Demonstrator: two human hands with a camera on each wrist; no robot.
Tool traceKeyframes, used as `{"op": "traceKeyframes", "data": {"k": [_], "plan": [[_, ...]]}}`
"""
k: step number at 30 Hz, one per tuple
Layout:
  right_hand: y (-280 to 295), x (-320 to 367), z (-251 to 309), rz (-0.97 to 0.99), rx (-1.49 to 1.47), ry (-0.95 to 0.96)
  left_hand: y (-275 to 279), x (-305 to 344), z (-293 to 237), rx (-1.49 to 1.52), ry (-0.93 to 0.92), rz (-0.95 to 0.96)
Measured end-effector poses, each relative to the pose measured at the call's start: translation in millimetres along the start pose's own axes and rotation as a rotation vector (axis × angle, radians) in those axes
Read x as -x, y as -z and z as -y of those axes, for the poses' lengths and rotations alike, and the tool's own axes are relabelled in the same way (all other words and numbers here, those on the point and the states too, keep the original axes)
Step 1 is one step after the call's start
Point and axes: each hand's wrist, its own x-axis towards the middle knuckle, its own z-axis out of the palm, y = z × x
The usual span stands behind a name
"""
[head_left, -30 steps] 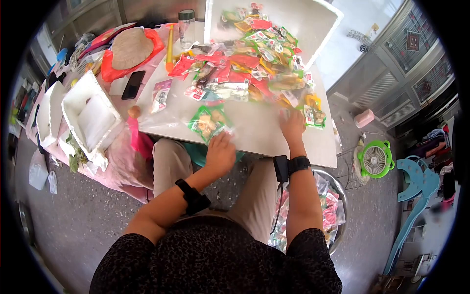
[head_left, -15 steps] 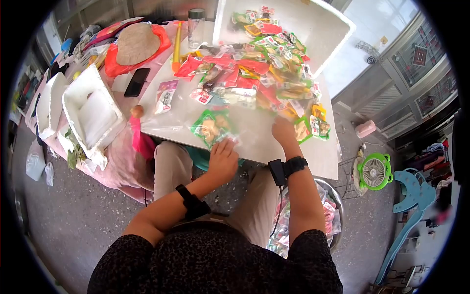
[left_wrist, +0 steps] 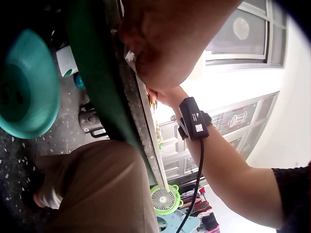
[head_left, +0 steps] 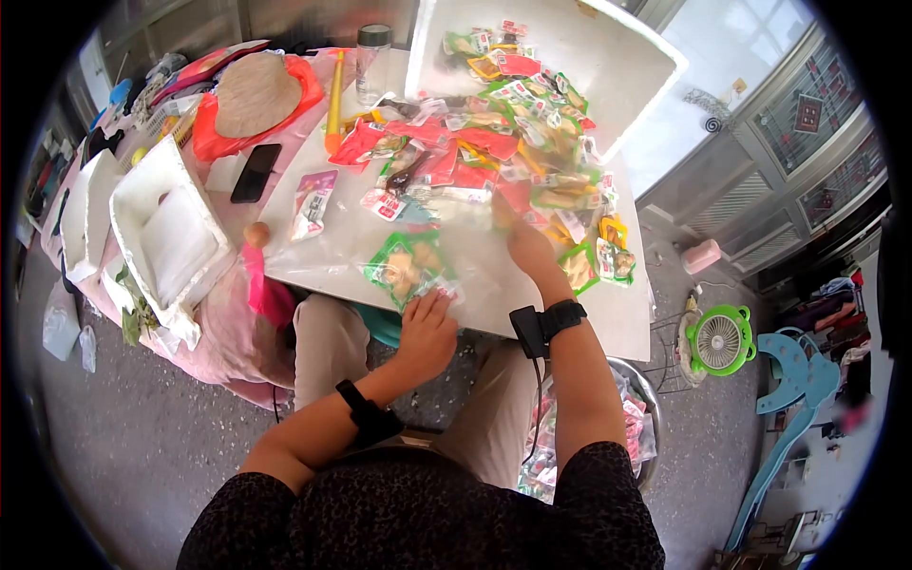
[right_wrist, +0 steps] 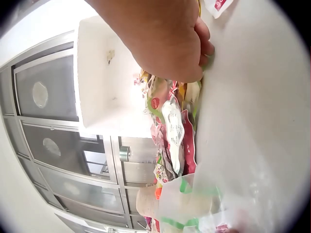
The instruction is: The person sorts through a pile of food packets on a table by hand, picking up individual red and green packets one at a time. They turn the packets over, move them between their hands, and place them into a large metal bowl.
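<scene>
In the head view a clear plastic bag [head_left: 445, 285] lies at the table's near edge, with a green-edged food packet [head_left: 404, 263] in or under it. My left hand [head_left: 427, 332] pinches the bag's near end at that edge; the left wrist view shows a bit of clear plastic [left_wrist: 130, 57] at its fingers. My right hand [head_left: 532, 249] is at the near side of a heap of food packets [head_left: 456, 142]. Its fingers [right_wrist: 204, 41] are bent down close over the tabletop; I cannot tell whether they hold a packet. A green-edged packet [head_left: 578, 269] lies right of this hand.
A white foam box [head_left: 627, 71] lies on its side behind the heap. Left are a purple-topped pouch [head_left: 312, 204], a phone [head_left: 256, 174], a jar [head_left: 372, 66] and a foam tray [head_left: 176, 228]. Below the table's right side stands a metal basin [head_left: 654, 418] of packets; a green fan [head_left: 720, 339] stands beyond.
My right hand has moved left along the heap's near side, away from the green-edged packet, which now lies nearer the table's front. My left hand stays at the bag.
</scene>
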Motion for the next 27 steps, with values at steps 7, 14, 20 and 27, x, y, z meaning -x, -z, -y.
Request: {"op": "traceKeyframes", "data": {"k": [7,14,20,27], "plan": [[35,-15,4,-0.251,-0.018,0.050,-3,3,3,-0.005,0.004,0.007],[18,-59,30,-0.177,-0.123,0.115,1,3,2,0.033,0.027,0.048],[11,-54,94,-0.199,0.070,0.205,2,3,3,0.036,0.032,0.069],[2,-50,92,0.275,0.200,0.060,49,-31,6,0.265,0.138,0.231]]}}
